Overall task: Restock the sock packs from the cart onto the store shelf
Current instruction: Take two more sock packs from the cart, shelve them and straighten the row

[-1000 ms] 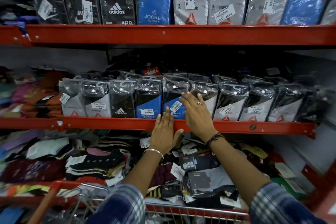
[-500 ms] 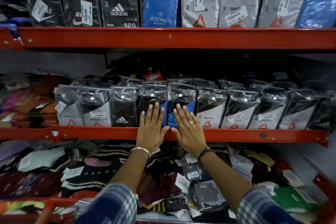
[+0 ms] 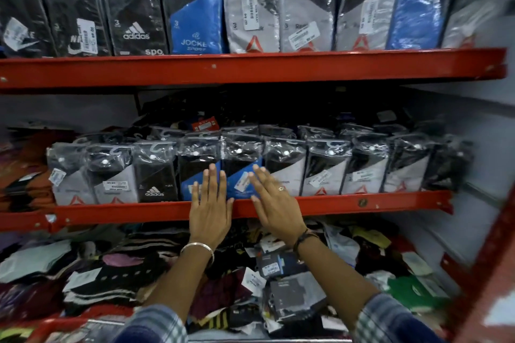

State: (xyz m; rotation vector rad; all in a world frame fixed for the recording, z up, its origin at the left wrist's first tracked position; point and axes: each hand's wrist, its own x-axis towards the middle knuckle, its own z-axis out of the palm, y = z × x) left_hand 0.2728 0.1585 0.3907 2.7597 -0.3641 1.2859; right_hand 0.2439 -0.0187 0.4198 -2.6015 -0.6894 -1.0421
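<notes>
Clear-bagged black-and-blue sock packs [image 3: 239, 175]: upright, mid-frame, on red metal shelf [image 3: 334, 205]. Left hand [image 3: 209, 213], right hand [image 3: 274, 207]: flat, fingers spread, holding nothing, pressing pack fronts. Risk: uneven push topples neighbouring row (slippery plastic).

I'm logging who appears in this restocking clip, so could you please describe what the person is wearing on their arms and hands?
Both arms wear blue-and-white checked sleeves pushed up towards the elbows, forearms bare. The left hand has a plain silver bangle on its wrist. The right hand has a ring on one finger and a dark cord bracelet at the wrist. No gloves.
</notes>
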